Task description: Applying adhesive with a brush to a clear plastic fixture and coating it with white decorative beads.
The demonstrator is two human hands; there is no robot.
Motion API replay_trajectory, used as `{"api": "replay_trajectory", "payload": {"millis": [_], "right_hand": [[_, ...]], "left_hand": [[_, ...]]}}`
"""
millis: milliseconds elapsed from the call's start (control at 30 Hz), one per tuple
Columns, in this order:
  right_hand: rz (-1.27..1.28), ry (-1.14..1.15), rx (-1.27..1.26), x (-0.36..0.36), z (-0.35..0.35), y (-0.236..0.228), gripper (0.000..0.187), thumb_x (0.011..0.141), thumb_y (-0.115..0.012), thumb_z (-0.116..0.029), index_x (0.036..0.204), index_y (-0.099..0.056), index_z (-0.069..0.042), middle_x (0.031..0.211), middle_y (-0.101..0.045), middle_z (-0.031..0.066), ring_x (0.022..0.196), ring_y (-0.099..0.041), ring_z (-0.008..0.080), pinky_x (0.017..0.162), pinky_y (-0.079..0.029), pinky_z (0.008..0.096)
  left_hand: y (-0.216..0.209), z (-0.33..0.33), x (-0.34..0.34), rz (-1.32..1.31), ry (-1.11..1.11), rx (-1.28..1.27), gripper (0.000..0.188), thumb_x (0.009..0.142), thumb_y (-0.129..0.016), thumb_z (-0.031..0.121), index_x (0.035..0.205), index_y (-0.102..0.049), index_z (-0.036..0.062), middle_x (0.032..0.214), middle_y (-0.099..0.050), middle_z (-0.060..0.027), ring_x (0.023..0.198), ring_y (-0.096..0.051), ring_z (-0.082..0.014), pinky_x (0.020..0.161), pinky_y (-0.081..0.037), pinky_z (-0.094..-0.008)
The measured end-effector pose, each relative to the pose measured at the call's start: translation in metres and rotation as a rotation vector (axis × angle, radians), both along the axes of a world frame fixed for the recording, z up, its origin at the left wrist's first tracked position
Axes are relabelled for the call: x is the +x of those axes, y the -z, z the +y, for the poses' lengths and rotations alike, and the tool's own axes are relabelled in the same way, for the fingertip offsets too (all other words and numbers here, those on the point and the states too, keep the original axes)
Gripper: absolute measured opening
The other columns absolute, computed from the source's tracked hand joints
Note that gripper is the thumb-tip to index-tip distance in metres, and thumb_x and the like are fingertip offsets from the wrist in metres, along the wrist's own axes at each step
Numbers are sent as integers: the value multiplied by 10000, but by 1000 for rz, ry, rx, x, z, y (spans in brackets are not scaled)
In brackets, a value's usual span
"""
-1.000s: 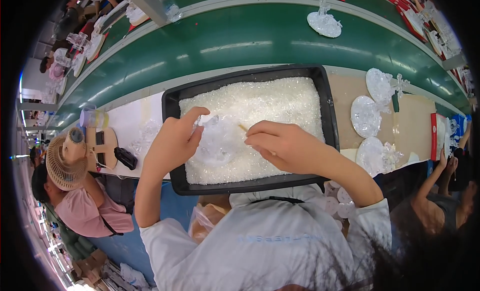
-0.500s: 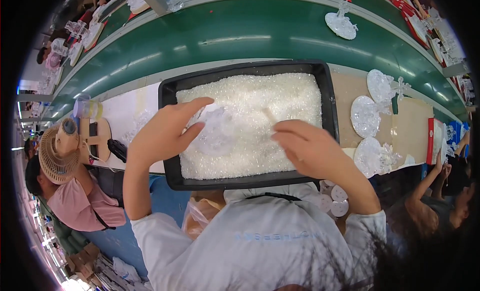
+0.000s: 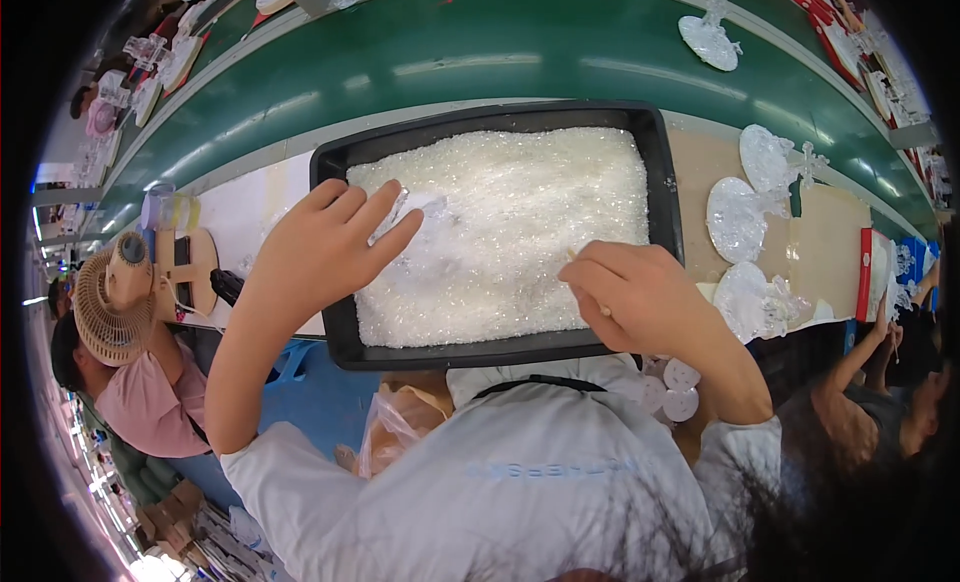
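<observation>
Head view: one black rectangular plastic tray (image 3: 662, 192) stood on a white-topped table (image 3: 245, 214) and held a broad bed of sparkling white granules (image 3: 520, 182). Left hand (image 3: 325, 242): extended over the tray's left side, fingers parted and bent about a small, clear, glassy piece (image 3: 402, 199), which lay within the tray's left part; whether the grip was closed on it could not be told. Right hand (image 3: 635, 290): over the tray's right near part, its grip pinched closed on a thin tan stick (image 3: 571, 254), one tip showing past the fingertips.

Right of the tray: three clear, sparkling round discs with clear ornaments (image 3: 736, 222), in a row running from far to near; further right, a brown cardboard sheet (image 3: 835, 222) and a red-sided box (image 3: 866, 274). Beyond the tray: a glossy green surface (image 3: 480, 77), bearing one similar clear disc with an upright ornament (image 3: 710, 44). Left of the tray: a clear cylindrical container with a yellowish band (image 3: 172, 210) and, further off, a beige round caged fan (image 3: 105, 307).
</observation>
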State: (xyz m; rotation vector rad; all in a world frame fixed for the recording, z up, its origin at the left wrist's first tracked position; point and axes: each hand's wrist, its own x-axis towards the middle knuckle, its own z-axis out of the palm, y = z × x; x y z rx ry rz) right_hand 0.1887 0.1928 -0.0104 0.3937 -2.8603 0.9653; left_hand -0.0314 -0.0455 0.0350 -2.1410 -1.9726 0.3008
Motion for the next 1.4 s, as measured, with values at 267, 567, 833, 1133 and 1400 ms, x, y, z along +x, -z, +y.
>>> {"api": "replay_trajectory", "payload": {"millis": [267, 567, 833, 1133, 1400], "right_hand": [[106, -122, -302, -6, -21, 13, 222, 779, -621, 12, 996, -614, -36, 914, -629, 113, 751, -629, 323, 632, -523, 381], [-47, -115, -337, -7, -26, 12, 203, 788, -620, 23, 982, -629, -40, 875, -635, 106, 729, -629, 311, 593, -506, 366], [-269, -122, -332, 7, -12, 9, 208, 791, -614, 44, 983, -638, -35, 925, -643, 116, 748, -634, 315, 611, -507, 358], [-192, -80, -491, 12, -14, 8, 196, 831, -582, 51, 989, -648, -45, 912, -629, 106, 749, -624, 310, 630, -500, 369], [-32, -96, -552, 4, -32, 22, 206, 825, -603, 33, 1013, -633, -46, 955, -620, 107, 791, -623, 305, 658, -502, 363]], "left_hand": [[2, -1, 9, 39, 74, -15, 411, 688, -655, 82, 1089, -683, -1, 1001, -655, -162, 680, -593, -185, 660, -478, -297], [5, 1, 15, 85, 62, -79, 87, 585, -650, 98, 650, -619, 49, 551, -476, -15, 532, -544, -172, 533, -406, -304], [9, 9, 26, -90, 76, -103, 260, 606, -743, 227, 523, -537, 92, 511, -519, -30, 526, -584, -195, 548, -443, -311], [17, 11, 38, -114, -27, -168, 389, 757, -724, 402, 541, -609, 100, 474, -528, -30, 476, -588, -206, 495, -427, -318], [14, 17, 44, -238, -186, -171, 381, 756, -748, 364, 605, -575, 60, 556, -543, -62, 548, -578, -258, 521, -433, -358]]}}
